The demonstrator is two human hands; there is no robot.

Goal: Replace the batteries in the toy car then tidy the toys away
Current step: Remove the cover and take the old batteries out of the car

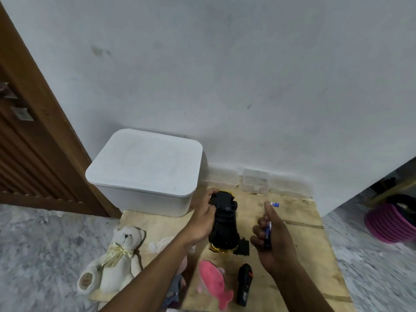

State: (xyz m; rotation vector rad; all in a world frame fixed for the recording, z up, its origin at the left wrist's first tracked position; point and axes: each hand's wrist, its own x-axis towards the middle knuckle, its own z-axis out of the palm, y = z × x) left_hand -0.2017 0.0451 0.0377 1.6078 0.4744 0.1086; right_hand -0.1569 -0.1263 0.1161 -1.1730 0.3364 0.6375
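The toy car (225,224) lies upside down on the plywood board (299,251), black underside up, gold body showing at both ends. My left hand (203,218) grips its left side near the far wheel. To the right, my right hand (270,239) holds a blue battery (267,234) in curled fingers. Another battery (275,204) lies on the board beyond that hand. A black battery cover (242,246) rests beside the car's near end. The black remote control (243,284) lies nearer to me.
A white lidded storage box (146,170) stands at the back left against the wall. A small clear plastic container (255,180) sits by the skirting. A white teddy bear (114,257) and a pink plush fish (213,282) lie on the board. A pink basket (391,224) is far right.
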